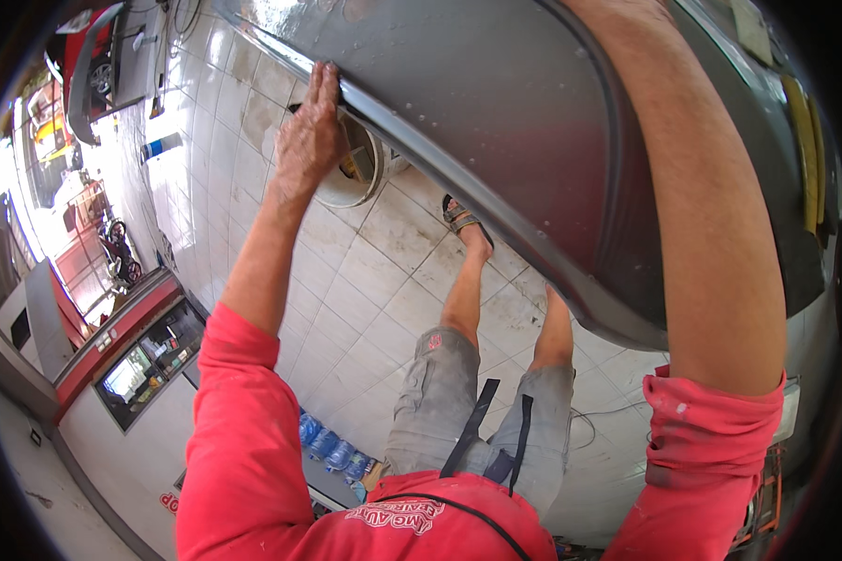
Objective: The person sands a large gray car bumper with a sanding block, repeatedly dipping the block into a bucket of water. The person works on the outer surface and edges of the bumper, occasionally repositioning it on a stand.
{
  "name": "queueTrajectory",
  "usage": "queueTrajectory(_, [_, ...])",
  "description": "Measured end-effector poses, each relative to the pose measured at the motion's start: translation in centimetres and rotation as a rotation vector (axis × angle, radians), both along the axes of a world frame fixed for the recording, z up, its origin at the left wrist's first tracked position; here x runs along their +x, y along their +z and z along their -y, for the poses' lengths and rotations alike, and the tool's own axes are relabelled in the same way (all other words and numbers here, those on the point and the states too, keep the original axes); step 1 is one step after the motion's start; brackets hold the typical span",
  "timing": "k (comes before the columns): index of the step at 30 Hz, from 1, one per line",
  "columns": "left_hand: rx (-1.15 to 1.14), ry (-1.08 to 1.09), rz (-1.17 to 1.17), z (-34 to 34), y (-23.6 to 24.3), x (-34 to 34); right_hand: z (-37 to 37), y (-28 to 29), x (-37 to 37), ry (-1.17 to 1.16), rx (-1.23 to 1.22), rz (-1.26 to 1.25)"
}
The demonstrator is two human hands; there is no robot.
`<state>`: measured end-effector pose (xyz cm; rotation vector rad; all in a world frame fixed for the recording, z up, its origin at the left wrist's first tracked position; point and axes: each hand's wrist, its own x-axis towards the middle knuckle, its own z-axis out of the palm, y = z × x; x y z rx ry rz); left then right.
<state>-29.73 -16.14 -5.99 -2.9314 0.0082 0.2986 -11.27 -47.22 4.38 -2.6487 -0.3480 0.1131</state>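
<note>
Grey, drop-speckled car panel [496,112] fills the far right of my view, slanting over the tiled floor [337,309]. My left hand [311,140] has its fingers straight and close together, tips against the bright edge, gripping nothing that I can make out. My right hand is past the far edge of view, so I cannot tell its state or hold. I judge that light, even fingertip pressure suits this wet-looking edge, with the wrist loose and feet clear of the bucket [378,178] just beneath. White lettering [398,514] marks the red shirt [243,439]; a small red emblem [434,341] sits on the shorts [430,402].
</note>
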Motion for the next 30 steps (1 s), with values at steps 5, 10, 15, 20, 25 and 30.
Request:
queueTrajectory(5, [-0.134,-0.028,-0.065,14.4,2.9,-6.1,1.1,-0.5,-0.1,-0.018,0.004,0.22])
queueTrajectory(10, [-0.38,0.11,-0.19,23.8,4.9,-12.4,-0.4,-1.5,0.2,0.004,0.049,0.178])
queueTrajectory(15, [-0.757,-0.016,-0.245,20.1,7.2,-11.1,0.4,-0.1,-0.8,-0.059,0.068,0.283])
queueTrajectory(20, [-0.889,0.214,0.147,13.6,10.7,-4.5,0.3,-0.4,-0.8,-0.081,0.034,0.246])
queueTrajectory(25, [-0.869,0.287,0.223,17.1,6.4,-4.6,0.5,-4.1,0.2,-0.086,-0.001,0.498])
queueTrajectory(30, [-0.712,-0.267,0.098,23.0,2.9,-12.1,1.3,-1.1,0.2,-0.025,-0.103,0.114])
